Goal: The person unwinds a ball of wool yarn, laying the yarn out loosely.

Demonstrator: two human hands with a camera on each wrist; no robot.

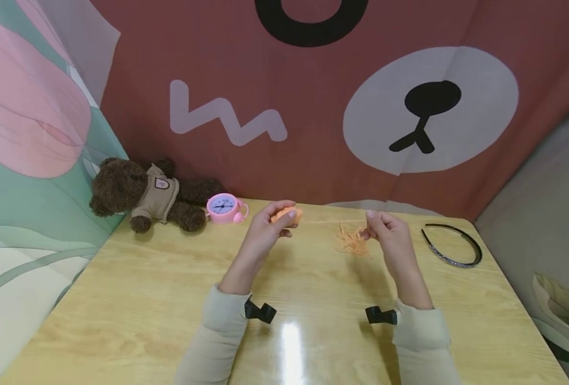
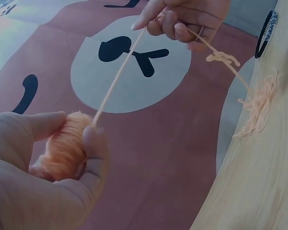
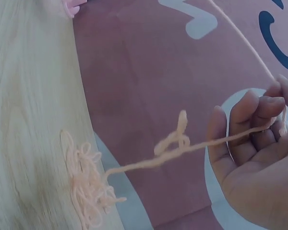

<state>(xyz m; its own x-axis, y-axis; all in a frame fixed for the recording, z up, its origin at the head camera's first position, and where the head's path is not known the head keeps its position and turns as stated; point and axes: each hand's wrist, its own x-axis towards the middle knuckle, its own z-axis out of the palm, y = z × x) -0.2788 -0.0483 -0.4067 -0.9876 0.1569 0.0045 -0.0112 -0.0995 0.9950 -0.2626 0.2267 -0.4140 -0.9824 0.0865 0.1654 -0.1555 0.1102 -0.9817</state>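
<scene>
Currently, left hand (image 1: 265,227) grips the ball (image 2: 67,148), curled round its sides; right hand (image 1: 391,235) pinches the strand (image 2: 119,76), taut between both hands and running on to a tangle (image 3: 88,187) on the desk (image 1: 313,291). Judgement: light, soft, easily squashed, prone to knotting; best held lightly by the ball's sides.

The wood-grain table (image 1: 145,321) carries a teddy bear (image 1: 158,197), pink clock (image 1: 224,208), headband (image 1: 459,264) and, apparently, tangled yarn (image 1: 351,243).
</scene>
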